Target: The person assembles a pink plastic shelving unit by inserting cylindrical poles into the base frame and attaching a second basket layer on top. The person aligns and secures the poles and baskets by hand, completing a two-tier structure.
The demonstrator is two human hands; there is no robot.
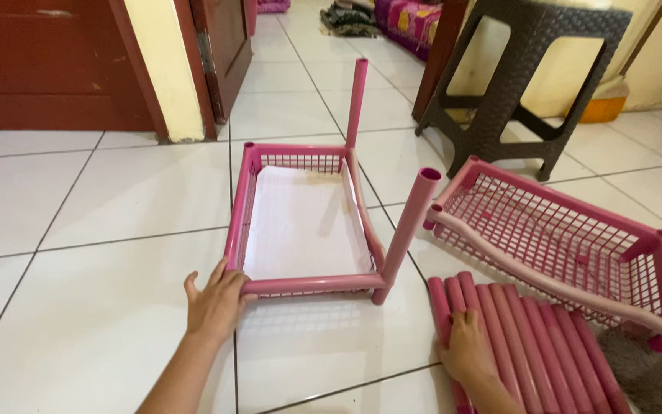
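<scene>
- Pink rack tray lies on the white tiled floor — two pink tubes already stand in its right-hand corner sockets; the left sockets look empty.
- Left hand is clamped on the tray's near-left corner.
- Right hand rests on a row of loose tubes; whether it grips one I cannot tell.
- Second tray leans just beside them, unjoined.
- Dark stool and red-brown door stand behind.

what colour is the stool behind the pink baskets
Dark brown, with a woven rattan-style texture, on the stool; the head view shows it.
</scene>
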